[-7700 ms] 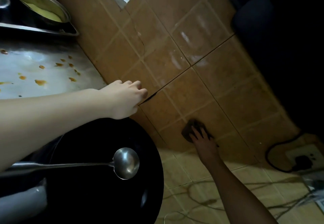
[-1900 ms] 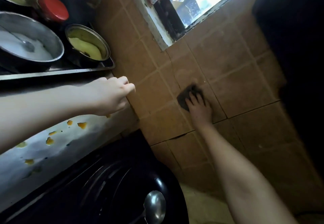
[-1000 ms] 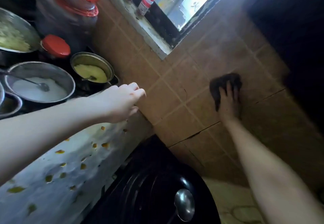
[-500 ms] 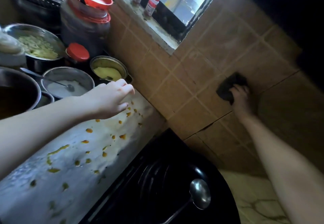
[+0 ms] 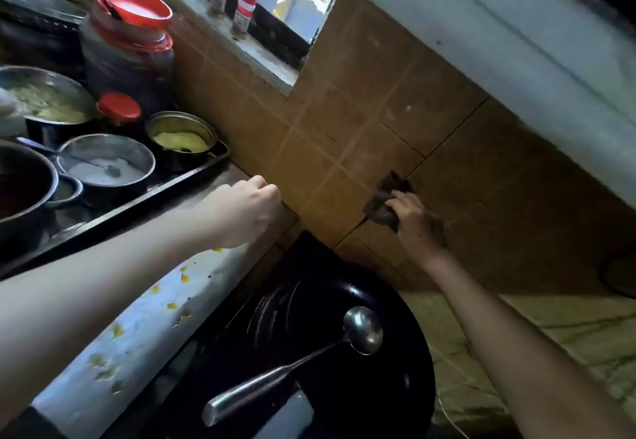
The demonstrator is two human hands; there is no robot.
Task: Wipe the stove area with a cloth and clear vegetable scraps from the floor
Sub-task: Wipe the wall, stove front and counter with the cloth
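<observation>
Nearest the camera, black wok [image 5: 378, 387] sits low beside the counter, ladle [image 5: 292, 370] lying in it with the handle pointing near-left. Parked out of the way, my guess.

Left of it, steel counter [image 5: 144, 345] carries orange-yellow scraps [image 5: 185, 278] scattered along its length. Not wiped yet.

Left hand [image 5: 247, 213] sits at the counter's far corner, where it meets the wall. Fingers curled into a loose fist, nothing visible in it. Reads as a brace: weight on the counter while the other arm reaches.

Right of that, right hand [image 5: 413, 218] grips the dark cloth [image 5: 382, 203], fingers bunched round it. Cloth is pressed on the brown wall [image 5: 344, 122] tiles above the wok, at a grout line. Bunched grip rather than flat palm suggests scrubbing one spot. So the cloth is on the wall, right of the counter corner, not on the counter.

Floor [image 5: 568, 335] shows at right, pale tiles, dim. Can't tell if scraps lie there.

Farther left, tray [image 5: 137, 202] holds pots: one with yellow mash [image 5: 180, 139], one with white stuff and a spoon [image 5: 105, 163]. Probably grouped on the tray to leave the counter's near end free for work. Behind them, jar [image 5: 127, 60] with a red lid. Farthest, window sill [image 5: 261, 56] with two red-capped bottles [image 5: 246, 8].

Judgement: wall pass under way, counter and floor left to do.
</observation>
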